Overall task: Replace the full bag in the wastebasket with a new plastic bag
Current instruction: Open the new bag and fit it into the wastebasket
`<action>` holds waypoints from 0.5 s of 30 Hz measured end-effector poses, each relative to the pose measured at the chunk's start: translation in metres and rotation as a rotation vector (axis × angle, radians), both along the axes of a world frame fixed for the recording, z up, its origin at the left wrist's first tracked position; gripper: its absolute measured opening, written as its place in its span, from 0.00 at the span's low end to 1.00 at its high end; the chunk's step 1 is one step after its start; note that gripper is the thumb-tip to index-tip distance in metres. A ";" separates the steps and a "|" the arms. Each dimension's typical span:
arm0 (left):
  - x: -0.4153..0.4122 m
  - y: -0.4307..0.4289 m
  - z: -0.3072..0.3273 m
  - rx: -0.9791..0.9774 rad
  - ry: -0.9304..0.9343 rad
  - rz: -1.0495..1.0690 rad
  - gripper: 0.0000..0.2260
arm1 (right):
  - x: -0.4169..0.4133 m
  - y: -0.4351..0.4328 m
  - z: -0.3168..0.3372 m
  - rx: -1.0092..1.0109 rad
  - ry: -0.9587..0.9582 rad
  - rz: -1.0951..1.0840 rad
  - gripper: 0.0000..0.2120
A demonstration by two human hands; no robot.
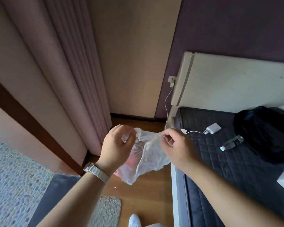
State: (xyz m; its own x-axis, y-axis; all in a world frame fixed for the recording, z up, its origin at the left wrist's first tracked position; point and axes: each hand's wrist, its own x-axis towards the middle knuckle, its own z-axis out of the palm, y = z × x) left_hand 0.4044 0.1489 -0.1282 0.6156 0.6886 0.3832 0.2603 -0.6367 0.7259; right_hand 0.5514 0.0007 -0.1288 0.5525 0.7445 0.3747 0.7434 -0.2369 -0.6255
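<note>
Brown wooden floor [147,202] runs as a narrow strip between the pleated pink curtain [56,79] and the edge of the dark quilted bed [220,161]. Above it the left hand [116,145] and right hand [175,145] each pinch the top edge of a thin clear plastic bag [147,161] hanging between them (fingers curled on the film). A pink shape [131,163] behind the bag is too veiled to name.

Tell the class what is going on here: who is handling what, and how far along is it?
A person standing beside a bed holds a thin clear plastic bag in the air above the wooden floor. The left hand grips one side of the bag's top and the right hand pinches the other, with the plastic stretched between them. A pink shape shows through the bag; what it is cannot be told. The bag is not yet fitted over any basket.
</note>
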 end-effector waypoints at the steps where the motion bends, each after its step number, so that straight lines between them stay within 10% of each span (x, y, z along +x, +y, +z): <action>1: 0.000 0.011 0.001 -0.003 0.002 0.011 0.02 | 0.003 0.014 0.000 0.000 -0.004 0.021 0.02; 15: -0.006 0.130 -0.050 -0.195 0.056 0.471 0.05 | 0.068 0.210 -0.041 -0.116 0.050 0.402 0.05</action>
State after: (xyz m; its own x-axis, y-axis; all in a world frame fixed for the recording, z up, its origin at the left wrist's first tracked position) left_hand 0.3982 0.2786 -0.1777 0.2372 0.9516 0.1953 0.5285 -0.2951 0.7960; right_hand 0.6191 0.2106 -0.1696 0.2253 0.9400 0.2561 0.7604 -0.0053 -0.6495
